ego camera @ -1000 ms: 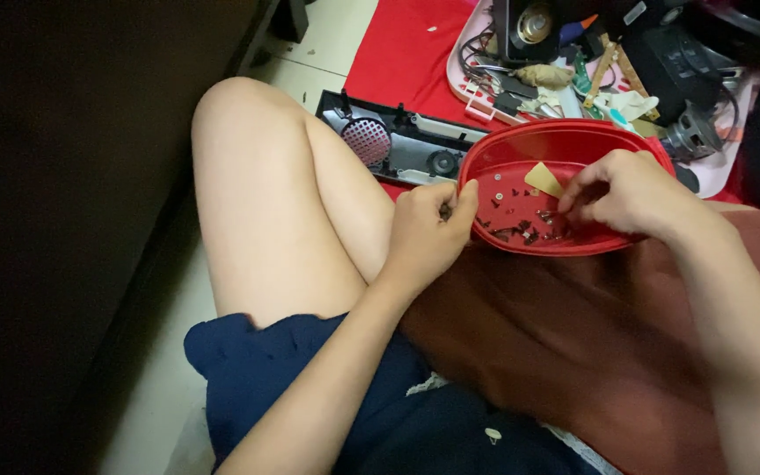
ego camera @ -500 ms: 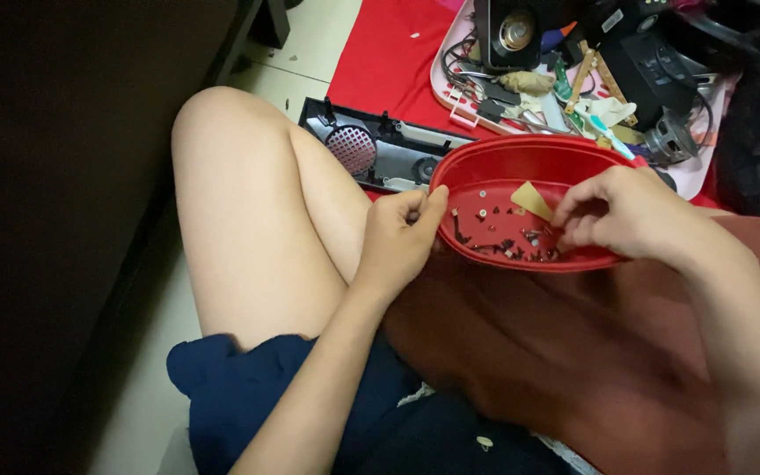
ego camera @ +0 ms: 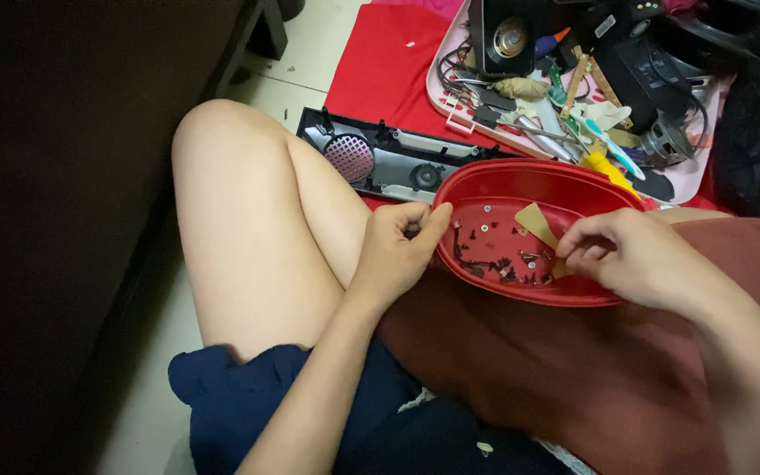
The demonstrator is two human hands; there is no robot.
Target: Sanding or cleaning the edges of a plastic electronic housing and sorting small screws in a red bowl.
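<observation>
- Red oval bowl (ego camera: 521,180) sits mid-frame on a brown cloth (ego camera: 573,378) over the lap, with small screws (ego camera: 494,259) and a tan scrap (ego camera: 536,222) inside.
- Left hand (ego camera: 398,251) curled around the bowl's left rim, gripping it.
- Right hand (ego camera: 639,259) at the right rim, fingertips pinched together inside; can't tell if they've got anything.
- Black speaker panel (ego camera: 389,158) and a pink tray (ego camera: 450,101) of junk in the upper part of the frame.

Bare arms, dark navy shorts (ego camera: 248,413)

A home floor used as a repair spot: pale tiles (ego camera: 323,53), a red cloth (ego camera: 389,70), a pink tray (ego camera: 705,180) heaped with speaker parts, wires and tools, dark furniture (ego camera: 54,220) at 1 edge.
</observation>
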